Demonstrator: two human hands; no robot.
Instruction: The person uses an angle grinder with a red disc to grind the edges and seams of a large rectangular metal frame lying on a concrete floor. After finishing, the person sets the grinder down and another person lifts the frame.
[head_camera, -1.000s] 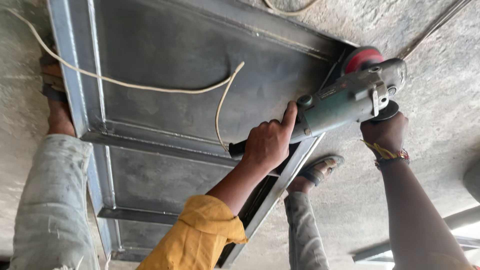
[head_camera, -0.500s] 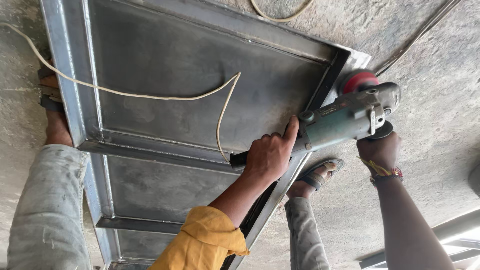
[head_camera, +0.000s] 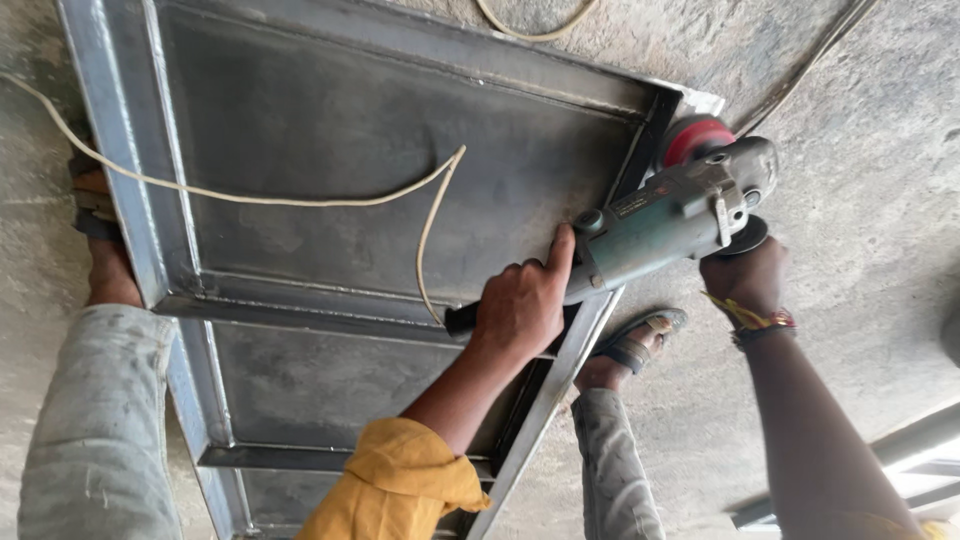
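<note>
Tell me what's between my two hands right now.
In the head view, the green angle grinder's body spans the gap between the left hand on its rear grip and the right hand near its red disc.

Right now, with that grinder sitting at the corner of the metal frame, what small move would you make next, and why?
Probably ease the red grinding disc a little along the frame's right rail. The disc sits at the top right corner of the steel door frame; the left hand grips the angle grinder body, the right hand its side handle. The white cord lies clear across the panel.
</note>
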